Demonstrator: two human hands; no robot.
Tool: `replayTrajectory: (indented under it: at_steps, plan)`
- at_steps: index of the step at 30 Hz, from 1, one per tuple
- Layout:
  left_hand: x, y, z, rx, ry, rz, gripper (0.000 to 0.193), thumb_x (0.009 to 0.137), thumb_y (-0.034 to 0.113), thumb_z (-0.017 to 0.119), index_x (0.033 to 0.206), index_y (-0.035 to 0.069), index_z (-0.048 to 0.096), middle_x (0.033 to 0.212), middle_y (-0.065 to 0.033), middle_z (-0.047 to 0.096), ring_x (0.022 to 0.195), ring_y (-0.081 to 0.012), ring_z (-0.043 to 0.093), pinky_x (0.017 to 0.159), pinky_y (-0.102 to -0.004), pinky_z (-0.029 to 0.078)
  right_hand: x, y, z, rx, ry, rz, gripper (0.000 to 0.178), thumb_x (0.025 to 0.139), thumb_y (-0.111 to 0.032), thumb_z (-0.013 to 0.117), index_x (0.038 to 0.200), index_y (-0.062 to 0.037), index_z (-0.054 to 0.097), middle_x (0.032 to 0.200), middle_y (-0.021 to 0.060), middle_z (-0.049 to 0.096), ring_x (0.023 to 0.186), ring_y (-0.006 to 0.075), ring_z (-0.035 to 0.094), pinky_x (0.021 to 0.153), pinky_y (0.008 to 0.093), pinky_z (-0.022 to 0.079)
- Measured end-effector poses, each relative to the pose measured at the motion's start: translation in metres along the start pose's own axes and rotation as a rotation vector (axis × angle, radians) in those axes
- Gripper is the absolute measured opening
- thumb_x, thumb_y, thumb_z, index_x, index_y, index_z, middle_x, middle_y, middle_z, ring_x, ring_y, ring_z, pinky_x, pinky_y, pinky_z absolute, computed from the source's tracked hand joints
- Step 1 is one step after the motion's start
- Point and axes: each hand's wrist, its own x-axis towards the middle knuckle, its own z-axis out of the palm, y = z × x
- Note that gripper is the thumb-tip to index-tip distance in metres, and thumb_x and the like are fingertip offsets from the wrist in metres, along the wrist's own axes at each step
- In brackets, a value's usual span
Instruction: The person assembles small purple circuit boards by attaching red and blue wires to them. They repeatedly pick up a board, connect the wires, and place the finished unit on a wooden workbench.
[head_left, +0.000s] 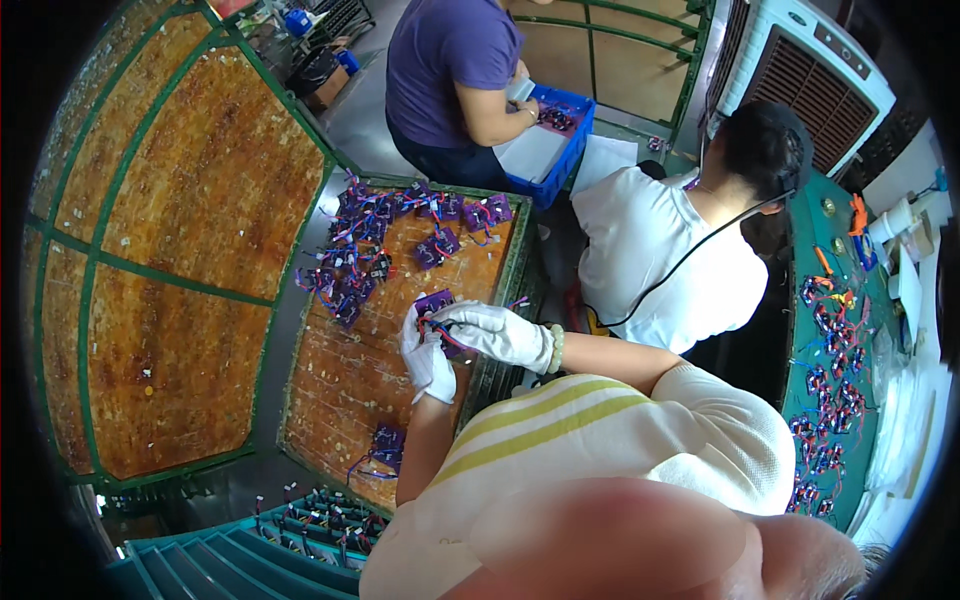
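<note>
White gloves cover both of my hands above the wooden worktop. My left hand (429, 366) is closed on the near left side of a purple circuit board (433, 301) with red, blue and black wires. From the right, my right hand (492, 332) reaches over the same board, its fingers bent onto the wires. Part of the board and most fingertips are hidden under the gloves. Beyond my hands lies a pile of similar wired purple boards (357, 222). Another board (388, 446) rests near the worktop's close edge.
The brown worktop (335, 400) has a green frame. At the far side a person in purple (445, 80) handles things at a blue crate (570, 160). A person in white (665, 255) sits to the right, beside a green bench (815, 270) with several wired boards. Green racks (215, 560) stand close by, lower left.
</note>
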Motion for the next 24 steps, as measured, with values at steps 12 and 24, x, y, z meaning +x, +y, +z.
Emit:
replayTrajectory:
  at_steps: [12,24]
  plan:
    - [-0.027,0.008,0.014,-0.170,-0.178,-0.051,0.030,0.090,0.010,0.054,0.119,0.004,0.051,0.108,-0.0051,0.056,0.100,-0.0155,0.055,0.092,-0.0306,0.044,-0.007,-0.016,0.005,0.526,-0.043,0.411,0.042,0.087,-0.015,0.067,0.123,-0.0036,0.048,0.106,0.0051,0.056,0.096,0.0125,0.057,0.084,0.0271,0.047]
    - [-0.017,0.004,-0.024,-0.558,-0.409,-0.468,0.030,0.096,0.021,0.040,0.115,0.002,0.053,0.109,-0.0145,0.063,0.097,-0.0280,0.064,0.085,-0.0409,0.054,-0.011,-0.012,0.007,0.288,-0.163,0.511,0.030,0.078,-0.011,0.076,0.106,-0.0076,0.063,0.094,0.0024,0.067,0.086,0.0129,0.063,0.076,0.0292,0.052]
